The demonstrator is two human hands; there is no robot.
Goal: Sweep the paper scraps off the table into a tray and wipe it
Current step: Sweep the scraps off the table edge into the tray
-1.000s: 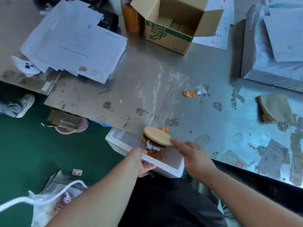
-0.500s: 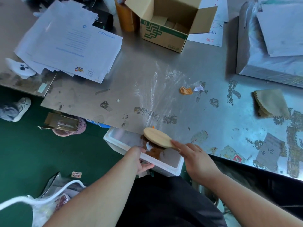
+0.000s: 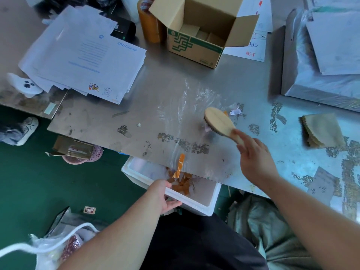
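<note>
Two bare hands were at work over the steel table (image 3: 194, 82). The right hand (image 3: 253, 158) had its fingers wrapped round the handle of a wooden brush (image 3: 219, 121), whose oval head was out over the middle of the table, bristles down, right beside a white paper scrap (image 3: 235, 111) and a sliver of orange showing at the brush's far edge. The left hand (image 3: 165, 195) gripped the near rim of a white foam tray (image 3: 204, 203), thumb side up and fingers curled under the edge, holding the tray tucked beneath the table's front lip. Inside the tray lay a heap of orange and pale scraps (image 3: 181, 181), and one orange strip (image 3: 180, 164) hung over the table edge just above them, half on the metal and half drooping toward the heap. A crinkled sheet of clear film (image 3: 185, 106) was spread on the table between the brush and the edge.

Off to the right a folded tan cloth (image 3: 322, 131) sat on the table, well apart from the brush. Farther back stood an open cardboard box (image 3: 198, 36) with a roll of brown tape (image 3: 148, 24) just beside it, and a loose stack of printed papers (image 3: 85, 55) filled the left side.
</note>
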